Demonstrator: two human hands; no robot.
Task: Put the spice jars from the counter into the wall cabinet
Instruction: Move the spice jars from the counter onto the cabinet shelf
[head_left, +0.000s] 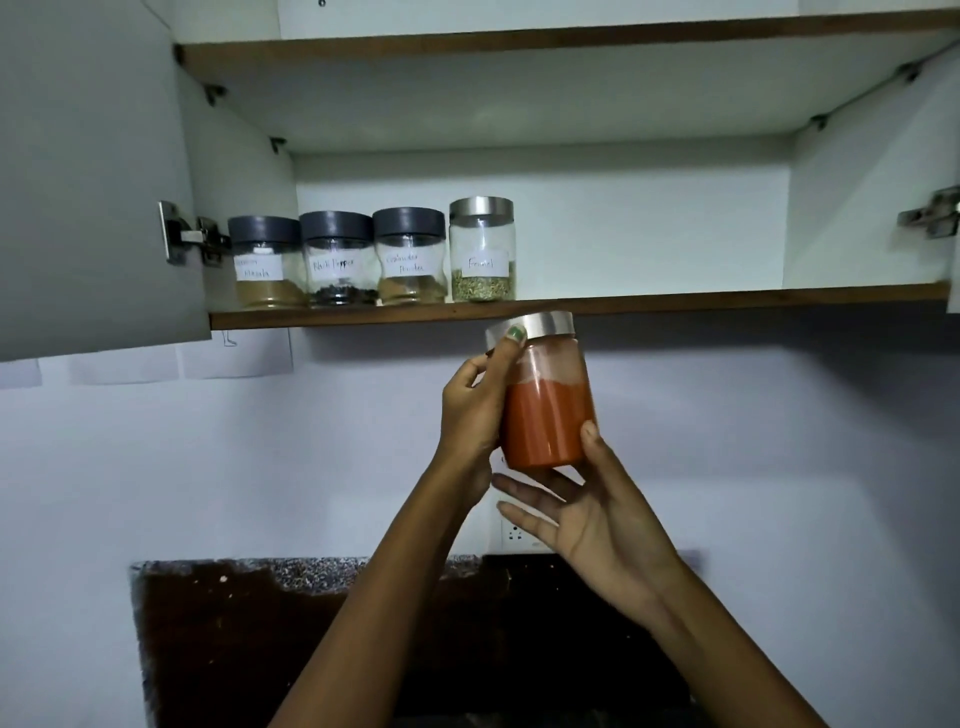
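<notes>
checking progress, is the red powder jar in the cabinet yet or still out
Still out. The red powder jar is held below the shelf edge, left hand gripping its side, right hand under its base.

A clear jar of orange-red powder (545, 410), steel-lidded, was held slightly tilted just below the cabinet shelf (675, 300). Four labelled spice jars (374, 257) stood upright in a row at the shelf's left end.

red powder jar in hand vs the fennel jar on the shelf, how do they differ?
Contents: the red powder jar holds orange-red powder, more than half full; the fennel jar holds greenish seeds, a shallow layer.
Place: the fennel jar stands on the cabinet shelf; the red powder jar is below the shelf edge, held by the left hand and right hand.
Label: fennel jar shows one; none visible on the red jar.
Shared: clear body, silver lid.
</notes>
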